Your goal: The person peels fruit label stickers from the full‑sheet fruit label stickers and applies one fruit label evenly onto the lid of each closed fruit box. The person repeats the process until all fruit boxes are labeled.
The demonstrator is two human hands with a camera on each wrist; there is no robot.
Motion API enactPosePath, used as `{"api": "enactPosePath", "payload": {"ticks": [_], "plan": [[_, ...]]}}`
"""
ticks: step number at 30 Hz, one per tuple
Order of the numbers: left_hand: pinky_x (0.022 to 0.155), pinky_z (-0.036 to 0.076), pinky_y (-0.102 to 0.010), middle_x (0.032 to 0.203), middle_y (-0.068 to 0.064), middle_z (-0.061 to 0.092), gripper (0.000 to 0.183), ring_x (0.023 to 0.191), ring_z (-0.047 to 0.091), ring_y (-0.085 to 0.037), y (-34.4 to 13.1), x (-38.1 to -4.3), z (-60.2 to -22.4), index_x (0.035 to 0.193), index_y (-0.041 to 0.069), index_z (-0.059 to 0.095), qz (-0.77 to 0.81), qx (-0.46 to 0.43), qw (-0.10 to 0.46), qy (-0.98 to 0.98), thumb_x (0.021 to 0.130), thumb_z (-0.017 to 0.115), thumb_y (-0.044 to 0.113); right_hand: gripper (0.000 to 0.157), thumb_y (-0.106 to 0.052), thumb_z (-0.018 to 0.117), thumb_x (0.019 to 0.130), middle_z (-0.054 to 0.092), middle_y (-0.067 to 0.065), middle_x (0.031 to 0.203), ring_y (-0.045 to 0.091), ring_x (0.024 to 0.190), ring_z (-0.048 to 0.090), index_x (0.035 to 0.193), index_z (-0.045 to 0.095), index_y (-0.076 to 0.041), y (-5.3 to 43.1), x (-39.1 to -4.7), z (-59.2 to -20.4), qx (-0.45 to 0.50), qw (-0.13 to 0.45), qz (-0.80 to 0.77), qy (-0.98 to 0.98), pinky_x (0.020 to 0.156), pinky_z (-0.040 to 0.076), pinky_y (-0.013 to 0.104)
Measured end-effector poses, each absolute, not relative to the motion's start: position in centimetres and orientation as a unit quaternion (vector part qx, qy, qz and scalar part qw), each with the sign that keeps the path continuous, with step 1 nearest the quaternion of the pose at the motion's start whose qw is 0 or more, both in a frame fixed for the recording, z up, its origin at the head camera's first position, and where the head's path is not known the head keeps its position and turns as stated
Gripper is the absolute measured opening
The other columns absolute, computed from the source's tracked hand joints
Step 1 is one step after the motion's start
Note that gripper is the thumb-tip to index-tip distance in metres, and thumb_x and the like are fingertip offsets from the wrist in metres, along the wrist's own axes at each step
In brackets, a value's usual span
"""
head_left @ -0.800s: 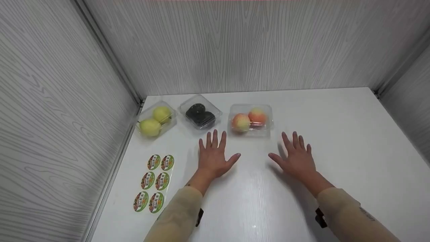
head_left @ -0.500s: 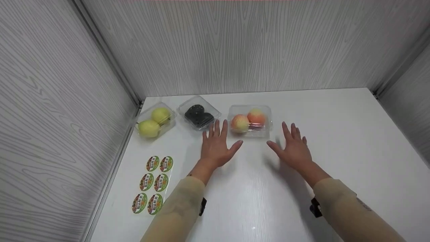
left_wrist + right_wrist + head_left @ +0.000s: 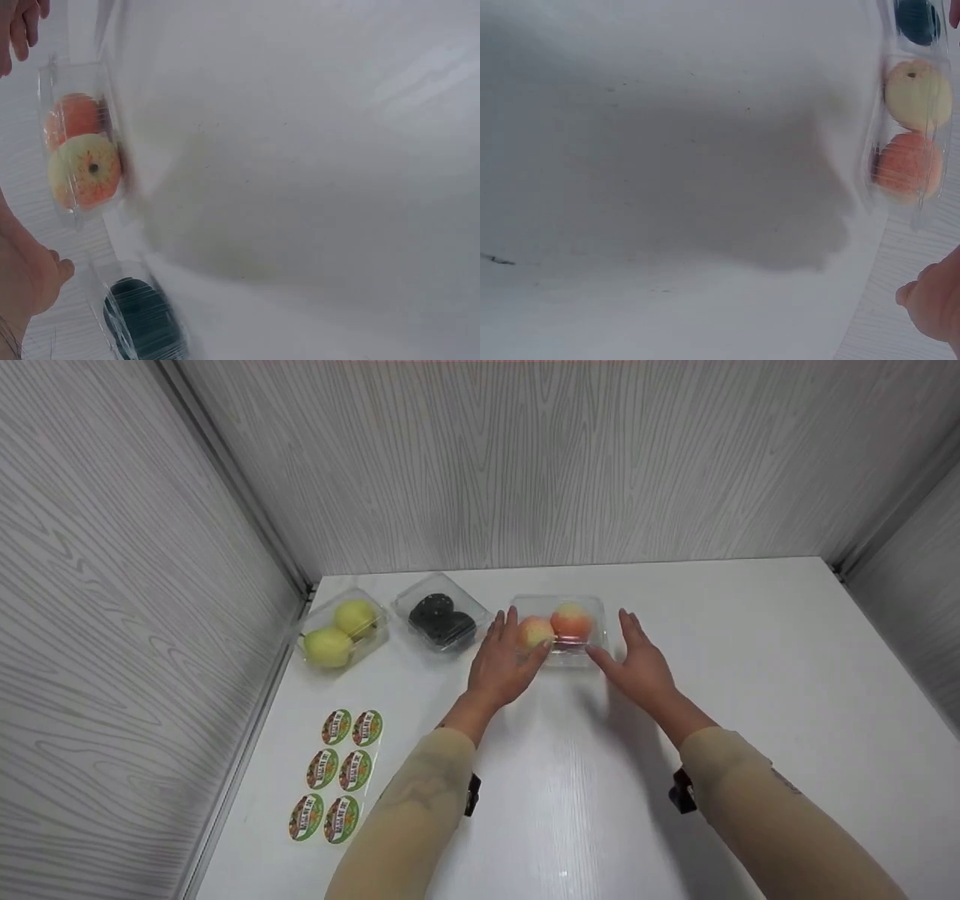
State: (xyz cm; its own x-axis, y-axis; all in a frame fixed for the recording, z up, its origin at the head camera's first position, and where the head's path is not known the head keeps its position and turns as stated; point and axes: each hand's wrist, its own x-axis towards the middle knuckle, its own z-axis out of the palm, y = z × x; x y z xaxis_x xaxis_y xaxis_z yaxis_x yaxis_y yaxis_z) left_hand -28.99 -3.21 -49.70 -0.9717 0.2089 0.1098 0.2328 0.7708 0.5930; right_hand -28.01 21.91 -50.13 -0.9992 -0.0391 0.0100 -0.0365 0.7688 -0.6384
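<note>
A clear plastic box point(image 3: 574, 660) with two red-and-yellow fruits point(image 3: 571, 622) stands near the back of the white table. My left hand point(image 3: 501, 664) is above its left side, fingers straight and thumb spread toward the box. On the right side, my right hand point(image 3: 637, 667) faces it with fingers extended and thumb pointing inward. Both wrist views show the hands apart from the box: the left hand point(image 3: 30, 281) below it in the left wrist view, the right hand point(image 3: 937, 300) below it in the right wrist view. Neither hand holds anything.
Left of the fruit box is a clear box with two dark green fruits point(image 3: 442, 622). Farther left, another clear box holds two yellow-green pears point(image 3: 328, 647). Several round printed stickers point(image 3: 355, 770) lie on a sheet at the front left. Panels point(image 3: 480, 465) enclose the table's back and sides.
Both hands have moved forward and closer together, from over the table in front of the box to either side of it. The boxes and stickers have stayed in place.
</note>
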Motion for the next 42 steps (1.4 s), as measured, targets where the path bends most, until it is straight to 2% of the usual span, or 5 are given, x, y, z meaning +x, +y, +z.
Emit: {"api": "enactPosePath", "payload": {"ticks": [6, 17, 29, 37, 42], "plan": [[0.125, 0.029, -0.051, 0.174, -0.021, 0.022, 0.089, 0.16, 0.023, -0.035, -2.5, -29.4, -50.7, 0.169, 0.005, 0.021, -0.381, -0.104, 0.019, -0.919, 0.106, 0.047, 0.061, 0.096, -0.058, 0.06, 0.104, 0.014, 0.02, 0.175, 0.041, 0.16, 0.019, 0.17, 0.015, -0.006, 21.2, -29.0, -50.9, -0.034, -0.007, -0.359, 0.933, 0.127, 0.021, 0.055], [0.123, 0.031, -0.052, 0.173, -0.019, 0.024, 0.087, 0.158, 0.026, -0.039, -2.0, -29.7, -52.0, 0.168, 0.004, 0.024, -0.38, -0.098, 0.022, -0.92, 0.106, 0.049, 0.059, 0.092, -0.051, 0.062, 0.106, 0.016, 0.021, 0.174, 0.039, 0.16, 0.019, 0.169, 0.017, -0.001, 20.4, -29.8, -52.0, -0.065, -0.003, -0.371, 0.926, 0.127, 0.02, 0.053], [0.123, 0.032, -0.049, 0.174, -0.016, 0.024, 0.08, 0.157, 0.032, -0.034, -2.5, -29.8, -52.4, 0.168, 0.011, 0.029, -0.358, -0.086, -0.008, -0.93, 0.107, 0.048, 0.059, 0.082, -0.039, 0.058, 0.11, 0.016, 0.017, 0.175, 0.036, 0.16, 0.019, 0.17, 0.014, -0.004, 20.0, -29.8, -52.5, -0.048, 0.017, -0.375, 0.926, 0.128, 0.019, 0.049], [0.123, 0.032, -0.05, 0.172, -0.011, 0.031, 0.068, 0.156, 0.033, -0.036, -2.7, -29.5, -52.9, 0.167, 0.016, 0.036, -0.349, -0.077, 0.011, -0.934, 0.109, 0.048, 0.049, 0.081, -0.038, 0.058, 0.111, 0.017, 0.016, 0.175, 0.037, 0.16, 0.021, 0.171, 0.012, -0.008, 19.9, -29.5, -52.6, -0.031, 0.031, -0.377, 0.925, 0.127, 0.021, 0.05], [0.121, 0.036, -0.05, 0.168, -0.013, 0.038, 0.062, 0.152, 0.039, -0.04, -2.7, -29.3, -53.2, 0.164, 0.015, 0.043, -0.329, -0.081, 0.04, -0.94, 0.109, 0.048, 0.043, 0.082, -0.039, 0.058, 0.11, 0.018, 0.017, 0.174, 0.038, 0.159, 0.023, 0.17, 0.013, -0.006, 20.1, -29.1, -52.7, -0.044, 0.026, -0.368, 0.928, 0.127, 0.022, 0.051]]}}
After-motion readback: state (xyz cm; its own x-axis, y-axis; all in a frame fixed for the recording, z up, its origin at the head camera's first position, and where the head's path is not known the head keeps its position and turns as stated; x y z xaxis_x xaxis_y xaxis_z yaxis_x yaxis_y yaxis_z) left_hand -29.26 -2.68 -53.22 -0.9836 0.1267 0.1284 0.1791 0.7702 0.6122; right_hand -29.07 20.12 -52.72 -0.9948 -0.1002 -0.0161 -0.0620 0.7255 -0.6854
